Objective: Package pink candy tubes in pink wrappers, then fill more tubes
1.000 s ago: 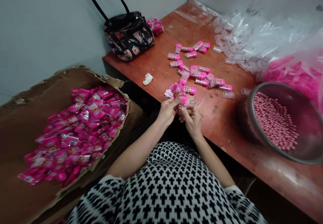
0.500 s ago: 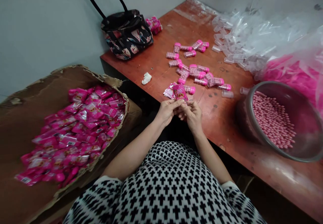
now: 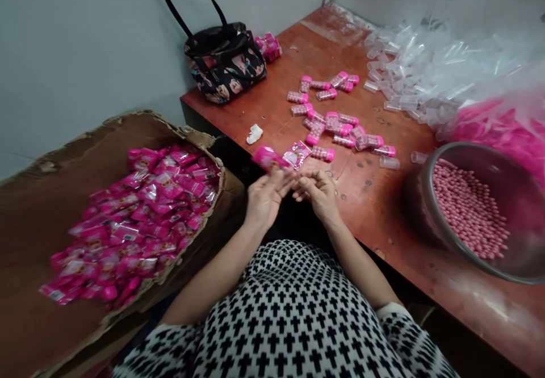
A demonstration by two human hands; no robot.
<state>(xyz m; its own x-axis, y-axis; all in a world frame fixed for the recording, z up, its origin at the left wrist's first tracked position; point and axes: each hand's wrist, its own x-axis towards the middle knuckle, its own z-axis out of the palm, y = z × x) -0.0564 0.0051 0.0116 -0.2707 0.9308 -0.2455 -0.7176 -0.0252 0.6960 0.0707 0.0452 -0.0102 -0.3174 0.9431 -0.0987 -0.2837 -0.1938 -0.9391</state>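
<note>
A pink packet, smeared by motion, is at the fingertips of my left hand, over the table's front edge. The fingers look closed on its lower end. Close beside it, my right hand has its fingers curled and thumb pressed in; what they hold, if anything, is hidden. Just beyond both hands lie flat pink printed sachets on the table. A pink-capped tube of beads lies right of the sachets, and several more such tubes are scattered behind.
At left stands a torn-edged cardboard box with a heap of pink packets. A grey bowl of pink beads is at right. Clear tubes, a floral bag and a white scrap lie on the table.
My left hand has moved left and away from my right, the pink packet shifting left with it. The flat sachets behind are more exposed. The view has turned slightly left.
</note>
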